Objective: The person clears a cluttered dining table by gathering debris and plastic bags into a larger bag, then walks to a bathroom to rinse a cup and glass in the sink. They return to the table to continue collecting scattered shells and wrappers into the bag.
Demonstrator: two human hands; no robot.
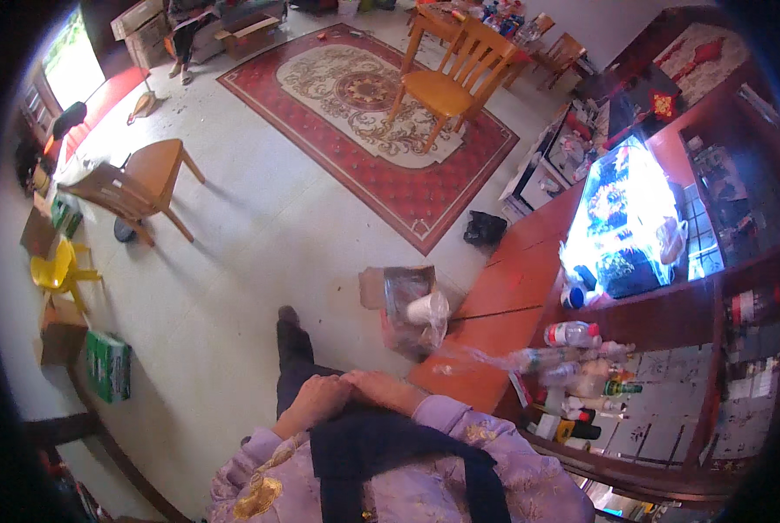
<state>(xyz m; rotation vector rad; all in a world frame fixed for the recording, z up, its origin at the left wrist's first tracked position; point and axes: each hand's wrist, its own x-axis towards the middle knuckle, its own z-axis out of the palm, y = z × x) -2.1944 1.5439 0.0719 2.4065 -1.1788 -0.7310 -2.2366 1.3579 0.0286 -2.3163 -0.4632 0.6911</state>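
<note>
My left hand (319, 397) and my right hand (380, 388) meet in front of my waist, at the top of a dark apron (370, 441). The fingers overlap or are tucked away, so whether anything lies between them is hidden. Lilac patterned sleeves cover both forearms. One dark trouser leg with a shoe (288, 318) stretches forward on the pale floor. Just beyond my right hand stands an open cardboard box (408, 282), with a sleeve of white cups (428, 308) in clear plastic at its top.
On my right, a reddish wooden cabinet (514, 274) holds several bottles (569, 334) beside a brightly lit tank (625, 216). A wooden chair (452, 91) stands on a red-bordered rug (324, 78); another chair (151, 173) is at left. A person (184, 33) is at the back.
</note>
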